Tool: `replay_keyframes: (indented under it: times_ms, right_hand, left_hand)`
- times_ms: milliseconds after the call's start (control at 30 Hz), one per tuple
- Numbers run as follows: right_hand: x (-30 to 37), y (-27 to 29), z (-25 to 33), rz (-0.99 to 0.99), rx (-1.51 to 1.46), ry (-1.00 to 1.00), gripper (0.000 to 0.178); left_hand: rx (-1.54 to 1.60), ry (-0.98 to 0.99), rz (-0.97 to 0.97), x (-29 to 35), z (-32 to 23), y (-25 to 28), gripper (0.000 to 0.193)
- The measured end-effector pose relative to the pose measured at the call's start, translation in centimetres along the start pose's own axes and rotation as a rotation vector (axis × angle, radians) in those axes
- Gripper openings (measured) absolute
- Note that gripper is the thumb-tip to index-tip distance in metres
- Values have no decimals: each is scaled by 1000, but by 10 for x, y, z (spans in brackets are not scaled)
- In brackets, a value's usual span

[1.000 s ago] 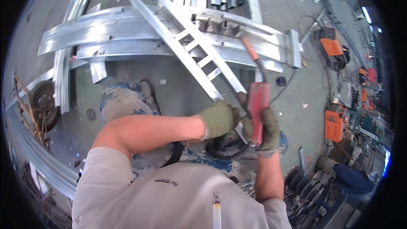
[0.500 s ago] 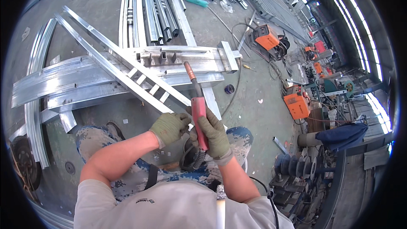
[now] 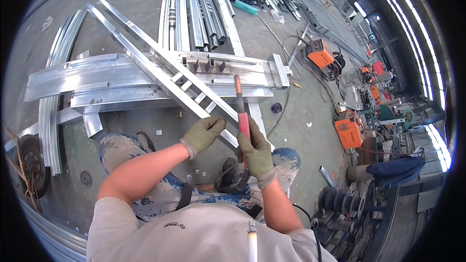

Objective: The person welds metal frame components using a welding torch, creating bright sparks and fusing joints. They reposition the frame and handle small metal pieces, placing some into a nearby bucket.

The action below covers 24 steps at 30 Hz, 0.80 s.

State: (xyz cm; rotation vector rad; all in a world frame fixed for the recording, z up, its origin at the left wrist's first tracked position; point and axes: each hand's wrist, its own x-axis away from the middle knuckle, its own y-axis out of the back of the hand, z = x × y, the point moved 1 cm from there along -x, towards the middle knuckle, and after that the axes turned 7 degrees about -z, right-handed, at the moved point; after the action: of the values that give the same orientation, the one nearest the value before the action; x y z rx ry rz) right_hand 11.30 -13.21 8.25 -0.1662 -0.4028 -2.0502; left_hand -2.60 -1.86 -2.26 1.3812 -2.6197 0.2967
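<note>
In my gloved right hand (image 3: 257, 156) is a welding torch (image 3: 243, 125), gripped by its red handle and standing nearly upright, its copper-coloured nozzle pointing away from me. A ribbed cable runs down from it. My gloved left hand (image 3: 203, 136) lies at the near part of a ladder-like metal frame (image 3: 165, 83). Its fingers are curled and pinched against the thumb; whatever they may hold is too small to make out. The frame has two long rails joined by short rungs, and it rests slantwise across wide metal beams (image 3: 131, 98).
Bundled square tubes (image 3: 196, 14) lie beyond the beams. Orange welding machines (image 3: 348, 130) stand on the right, with cables along the floor. A small dark round container (image 3: 276, 108) and a screwdriver (image 3: 299, 86) are on the floor. A wheel (image 3: 33, 164) is at far left.
My hands have moved apart: the left has gone from beside the torch handle up along the frame. The torch now stands more upright. The whole view has shifted, with the scene further right.
</note>
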Motion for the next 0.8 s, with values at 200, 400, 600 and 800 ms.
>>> replay_keyframes:
  times_ms: [200, 400, 600, 800]
  right_hand:
    - [7, 2, -20, 70, 167, -61, 58]
    - [24, -3, -13, 56, 216, -183, 59]
    - [22, -10, -22, 53, 210, -162, 50]
    - [20, -18, -13, 42, 266, -147, 39]
  left_hand:
    - [190, 53, 114, 16, -10, -8, 48]
    - [-74, 48, 134, 23, -23, -13, 58]
    - [-30, 118, 145, 23, -17, -13, 47]
    - [99, 148, 117, 18, 1, -23, 40]
